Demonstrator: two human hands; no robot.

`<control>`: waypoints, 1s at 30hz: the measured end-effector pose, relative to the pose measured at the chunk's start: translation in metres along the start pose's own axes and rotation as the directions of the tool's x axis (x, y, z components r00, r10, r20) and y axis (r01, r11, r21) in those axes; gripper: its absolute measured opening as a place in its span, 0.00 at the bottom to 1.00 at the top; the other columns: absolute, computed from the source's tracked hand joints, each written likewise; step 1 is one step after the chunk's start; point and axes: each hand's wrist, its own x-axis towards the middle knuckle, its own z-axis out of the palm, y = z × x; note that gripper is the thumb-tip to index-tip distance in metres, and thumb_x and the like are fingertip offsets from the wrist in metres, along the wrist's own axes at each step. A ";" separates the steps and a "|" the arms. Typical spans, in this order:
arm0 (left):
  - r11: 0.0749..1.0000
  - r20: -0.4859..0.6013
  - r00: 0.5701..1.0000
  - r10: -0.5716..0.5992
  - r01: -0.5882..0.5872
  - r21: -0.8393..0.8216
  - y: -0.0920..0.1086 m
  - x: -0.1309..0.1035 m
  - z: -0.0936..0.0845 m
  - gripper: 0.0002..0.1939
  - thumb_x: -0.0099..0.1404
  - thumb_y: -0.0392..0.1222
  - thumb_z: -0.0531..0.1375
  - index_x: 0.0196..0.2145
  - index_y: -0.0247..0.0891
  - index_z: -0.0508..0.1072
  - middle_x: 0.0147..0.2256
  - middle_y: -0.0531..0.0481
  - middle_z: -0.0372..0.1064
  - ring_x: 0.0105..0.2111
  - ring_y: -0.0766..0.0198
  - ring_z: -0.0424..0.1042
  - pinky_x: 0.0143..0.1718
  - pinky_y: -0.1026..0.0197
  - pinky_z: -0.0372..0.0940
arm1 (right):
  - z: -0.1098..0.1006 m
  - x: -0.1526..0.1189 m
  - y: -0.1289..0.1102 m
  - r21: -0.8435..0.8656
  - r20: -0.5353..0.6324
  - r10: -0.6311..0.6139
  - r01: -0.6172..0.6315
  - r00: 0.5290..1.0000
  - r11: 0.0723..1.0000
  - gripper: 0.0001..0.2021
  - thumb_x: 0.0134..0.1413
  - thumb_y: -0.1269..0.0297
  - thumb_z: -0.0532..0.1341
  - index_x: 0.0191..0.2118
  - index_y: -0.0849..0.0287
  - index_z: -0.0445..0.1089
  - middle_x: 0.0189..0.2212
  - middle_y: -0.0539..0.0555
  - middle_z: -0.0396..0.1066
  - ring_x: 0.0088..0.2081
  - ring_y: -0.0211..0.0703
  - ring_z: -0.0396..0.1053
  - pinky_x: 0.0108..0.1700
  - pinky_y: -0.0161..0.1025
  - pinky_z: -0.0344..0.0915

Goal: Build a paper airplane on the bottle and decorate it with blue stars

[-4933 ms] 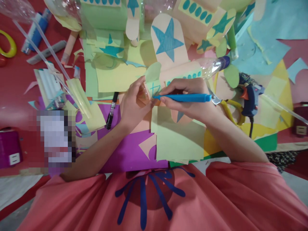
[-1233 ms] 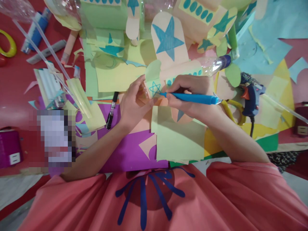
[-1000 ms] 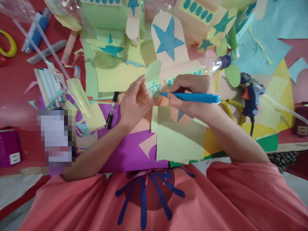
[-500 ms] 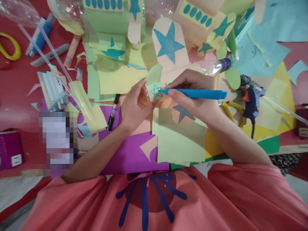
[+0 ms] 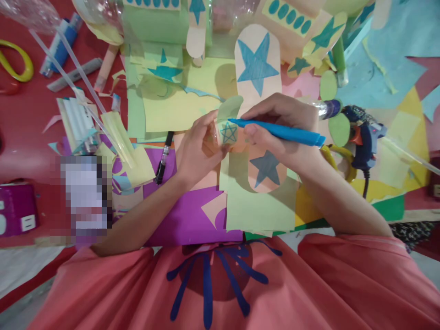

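My right hand (image 5: 282, 128) is closed around a blue marker (image 5: 292, 133), whose tip touches the top of a small outlined star (image 5: 228, 132) on pale green paper. That paper is on a clear plastic bottle, of which only parts show, with peach paper wings (image 5: 266, 169) bearing blue stars. My left hand (image 5: 195, 149) grips the bottle's end from the left, thumb and fingers around it. The bottle's purple cap (image 5: 332, 108) sticks out beyond my right hand.
On the right lie a hot glue gun (image 5: 367, 144) and yellow-handled scissors (image 5: 338, 160). A black pen (image 5: 164, 158), straws (image 5: 80, 71), paper scraps and markers lie left. Green sheets (image 5: 261, 211) lie in front; decorated bottles stand along the far side.
The marker tip has moved from the star's right side to its top, and the star shows more lines. The bottle has turned or shifted, so its near wing shows more fully.
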 end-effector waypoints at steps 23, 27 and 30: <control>0.998 -0.007 0.998 0.061 -0.061 0.003 -0.008 -0.001 0.000 0.31 0.64 0.62 0.58 0.61 0.54 0.54 0.56 0.49 0.64 0.56 0.52 0.68 0.57 0.46 0.66 | 0.004 -0.006 0.012 -0.024 0.030 0.028 -0.027 0.999 0.999 0.05 0.56 0.61 0.64 0.32 0.55 0.72 0.23 0.46 0.70 0.25 0.34 0.68 0.25 0.33 0.62; 0.996 -0.007 0.996 0.087 -0.087 -0.004 -0.007 -0.001 0.000 0.30 0.66 0.61 0.57 0.61 0.51 0.55 0.57 0.49 0.64 0.58 0.52 0.66 0.59 0.47 0.64 | 0.004 -0.006 0.013 -0.013 0.010 0.018 -0.018 1.000 1.000 0.04 0.55 0.63 0.65 0.32 0.56 0.72 0.23 0.45 0.70 0.24 0.32 0.66 0.24 0.32 0.61; 0.993 -0.017 0.992 0.121 -0.121 -0.008 -0.008 0.000 0.001 0.30 0.66 0.60 0.58 0.61 0.52 0.55 0.58 0.49 0.64 0.59 0.51 0.65 0.59 0.46 0.63 | 0.005 -0.005 0.011 0.001 0.001 0.000 0.000 1.000 1.000 0.03 0.54 0.65 0.65 0.31 0.56 0.72 0.22 0.45 0.70 0.22 0.31 0.64 0.24 0.31 0.60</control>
